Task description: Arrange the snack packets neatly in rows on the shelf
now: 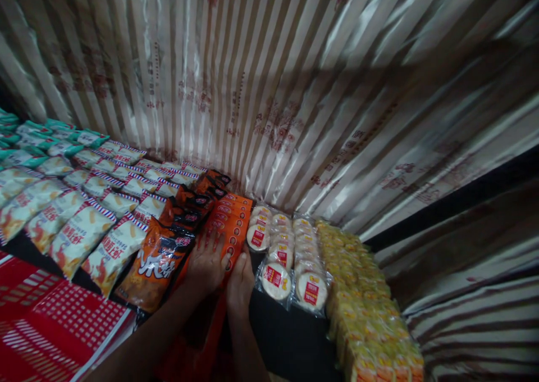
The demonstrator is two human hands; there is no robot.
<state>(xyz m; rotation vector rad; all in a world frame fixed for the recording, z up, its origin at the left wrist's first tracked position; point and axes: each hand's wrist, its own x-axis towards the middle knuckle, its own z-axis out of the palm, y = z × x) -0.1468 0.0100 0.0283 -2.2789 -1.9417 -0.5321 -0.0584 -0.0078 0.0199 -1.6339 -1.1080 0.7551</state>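
My left hand [206,264] lies flat with fingers spread on a row of orange snack packets [229,219]. My right hand [240,283] rests beside it at the right edge of the same orange row, fingers held together and pressed against the packets. To the left sits a row of dark orange bags [158,264]. Right of my hands lie clear packs of round rice crackers with red labels [275,278].
Rows of white snack bags with red and blue trim [80,236] and green packets [33,140] fill the left. Yellow packs [362,298] run along the right. A striped shiny curtain [269,90] hangs behind. A red checked surface [54,320] lies at the lower left.
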